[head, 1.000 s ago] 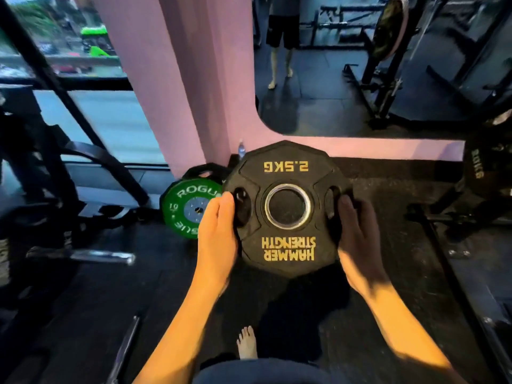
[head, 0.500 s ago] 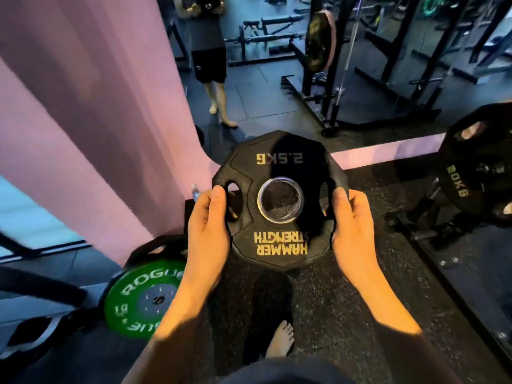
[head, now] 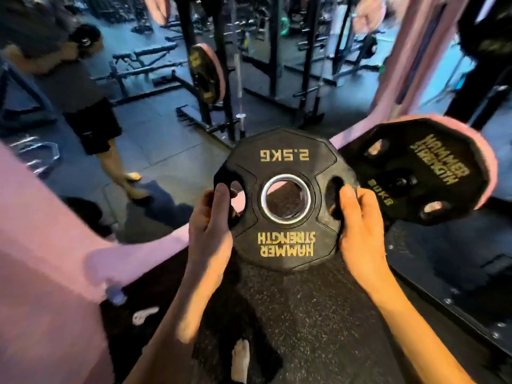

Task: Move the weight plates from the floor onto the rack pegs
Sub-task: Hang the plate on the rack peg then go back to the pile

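Observation:
A black 2.5KG Hammer Strength plate (head: 285,159) with gold lettering and a steel-ringed centre hole is held upright in front of me, well above the floor. My left hand (head: 210,225) grips its left edge through the left grip slot. My right hand (head: 360,228) grips its right edge through the right slot. Just to the right and behind it, a large black 20KG plate (head: 432,167) hangs on a rack peg; the peg itself is hidden by that plate.
A pink pillar (head: 41,245) fills the left side. A mirror behind reflects a person (head: 80,101) and squat racks (head: 210,76). Black rubber floor (head: 318,314) lies below, with my bare foot (head: 240,358) on it. A dark rack base (head: 457,273) runs along the right.
The view has swung right: the green Rogue plate has left the frame and the racked 20KG plate now sits close beside the 2.5KG plate. Both hands keep their grip.

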`<action>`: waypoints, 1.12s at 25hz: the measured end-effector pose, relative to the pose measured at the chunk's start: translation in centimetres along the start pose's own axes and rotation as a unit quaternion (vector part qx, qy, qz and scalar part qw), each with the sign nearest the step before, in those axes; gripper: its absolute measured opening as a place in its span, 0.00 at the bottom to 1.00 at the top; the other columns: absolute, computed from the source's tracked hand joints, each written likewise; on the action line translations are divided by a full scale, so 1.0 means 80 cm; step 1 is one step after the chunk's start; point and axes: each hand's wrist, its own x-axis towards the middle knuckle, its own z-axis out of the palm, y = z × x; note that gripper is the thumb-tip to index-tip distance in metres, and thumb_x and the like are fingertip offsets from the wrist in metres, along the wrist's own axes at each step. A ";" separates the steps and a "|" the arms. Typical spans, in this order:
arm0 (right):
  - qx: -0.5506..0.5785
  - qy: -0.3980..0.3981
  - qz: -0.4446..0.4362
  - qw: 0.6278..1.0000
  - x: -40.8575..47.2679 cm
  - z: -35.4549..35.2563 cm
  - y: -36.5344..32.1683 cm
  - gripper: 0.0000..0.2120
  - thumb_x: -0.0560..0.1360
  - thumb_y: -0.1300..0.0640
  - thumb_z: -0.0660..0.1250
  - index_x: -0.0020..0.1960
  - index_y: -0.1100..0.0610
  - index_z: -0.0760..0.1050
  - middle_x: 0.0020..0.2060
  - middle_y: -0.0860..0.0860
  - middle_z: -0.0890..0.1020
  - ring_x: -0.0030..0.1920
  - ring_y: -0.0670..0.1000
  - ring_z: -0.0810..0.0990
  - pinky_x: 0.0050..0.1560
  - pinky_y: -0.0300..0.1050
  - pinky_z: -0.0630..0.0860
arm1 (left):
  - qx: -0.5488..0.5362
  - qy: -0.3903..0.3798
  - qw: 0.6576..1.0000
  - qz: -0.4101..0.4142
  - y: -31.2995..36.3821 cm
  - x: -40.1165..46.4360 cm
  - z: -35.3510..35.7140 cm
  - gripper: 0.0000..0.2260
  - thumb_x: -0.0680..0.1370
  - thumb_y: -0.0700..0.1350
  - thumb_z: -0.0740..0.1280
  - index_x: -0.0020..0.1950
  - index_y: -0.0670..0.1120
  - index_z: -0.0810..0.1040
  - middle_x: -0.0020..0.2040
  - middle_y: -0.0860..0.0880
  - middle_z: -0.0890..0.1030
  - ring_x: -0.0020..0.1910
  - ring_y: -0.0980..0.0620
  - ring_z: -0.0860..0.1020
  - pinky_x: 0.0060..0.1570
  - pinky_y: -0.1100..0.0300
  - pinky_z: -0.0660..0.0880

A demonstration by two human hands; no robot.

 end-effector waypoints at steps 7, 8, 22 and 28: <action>-0.040 0.230 -0.035 0.972 0.108 0.003 -0.025 0.09 0.82 0.53 0.58 0.43 0.51 0.69 0.37 0.44 0.74 0.34 0.31 0.73 0.38 0.26 0.69 | 0.026 -0.224 0.974 -0.013 0.006 0.176 0.114 0.12 0.74 0.67 0.64 0.43 0.62 0.81 0.39 0.59 0.81 0.45 0.53 0.79 0.53 0.46 0.77; -0.043 0.253 -0.047 0.965 0.124 -0.003 -0.032 0.08 0.82 0.52 0.59 0.44 0.50 0.70 0.39 0.44 0.75 0.36 0.32 0.73 0.40 0.28 0.70 | 0.015 -0.259 0.966 -0.004 0.013 0.194 0.137 0.13 0.73 0.67 0.63 0.46 0.62 0.81 0.42 0.58 0.82 0.49 0.51 0.80 0.57 0.43 0.77; -0.092 0.390 -0.286 0.870 0.408 -0.192 -0.205 0.13 0.79 0.42 0.61 0.44 0.51 0.71 0.38 0.45 0.76 0.36 0.40 0.72 0.42 0.44 0.71 | -0.185 -0.371 0.896 0.159 0.180 0.337 0.516 0.14 0.80 0.58 0.62 0.46 0.51 0.81 0.40 0.55 0.84 0.41 0.59 0.81 0.43 0.64 0.78; -0.123 0.388 -0.365 0.837 0.528 -0.261 -0.312 0.14 0.78 0.40 0.59 0.44 0.50 0.71 0.37 0.43 0.75 0.36 0.41 0.71 0.45 0.47 0.70 | -0.249 -0.333 0.881 0.226 0.281 0.387 0.650 0.28 0.68 0.70 0.62 0.46 0.46 0.79 0.47 0.38 0.82 0.46 0.43 0.81 0.53 0.42 0.77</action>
